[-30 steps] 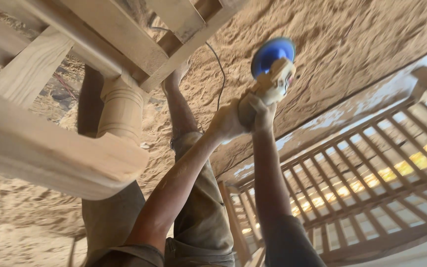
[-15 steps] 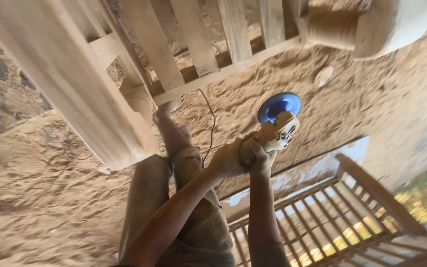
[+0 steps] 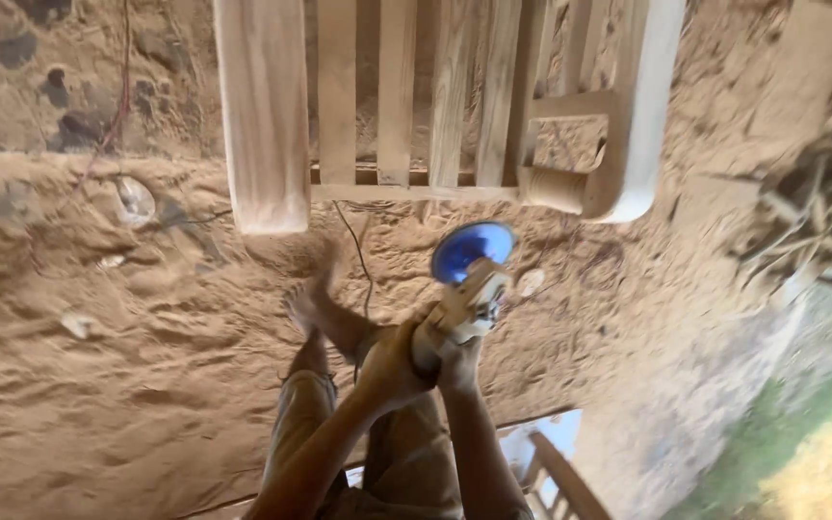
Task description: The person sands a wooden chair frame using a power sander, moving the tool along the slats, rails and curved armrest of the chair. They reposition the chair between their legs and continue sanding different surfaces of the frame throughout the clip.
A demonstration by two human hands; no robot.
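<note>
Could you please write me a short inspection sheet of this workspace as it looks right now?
Surface: sawdust-covered sandy ground, uneven.
Job's things: handheld sander with a round blue disc; pale slatted wooden bench just beyond it, disc not touching.
Clutter: a few pale stones and a pile of dry twigs.
Hands: left hand and right hand both wrapped around the sander's body.
Cables: thin dark cord trailing under the bench.
Surroundings: bare feet, second slatted wooden frame, grass.

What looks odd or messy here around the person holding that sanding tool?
Sawdust blankets the ground, half burying scraps. The person stands barefoot in it while both hands grip a sander with a blue disc, its cord trailing loose by the feet. The wooden bench looks intact.
</note>
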